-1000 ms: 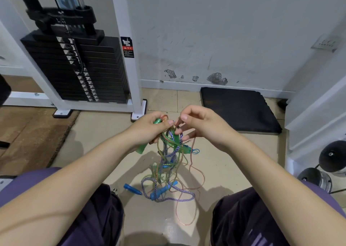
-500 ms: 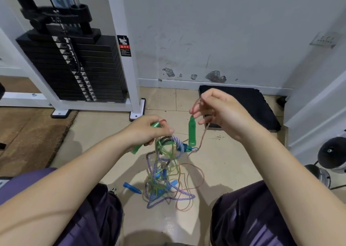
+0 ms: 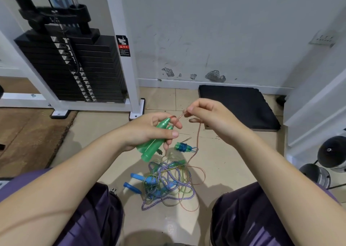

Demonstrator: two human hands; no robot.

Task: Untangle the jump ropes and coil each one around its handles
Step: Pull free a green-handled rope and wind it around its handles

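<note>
Now | left hand [image 3: 148, 133] grips green handles [image 3: 152, 144] | tapered tips up-right

Far left: the weight stack [image 3: 74, 68] and its white frame post [image 3: 121, 58] block the way to the wall.
Far right: a black mat [image 3: 239, 105] lies flat on the tiled floor [image 3: 104, 133].
Right edge: dumbbells [image 3: 329, 158] stand near the right knee.
Between knees: the tangled ropes [image 3: 168, 182] cover the floor.
Left of tangle: bare tile, passable.
</note>
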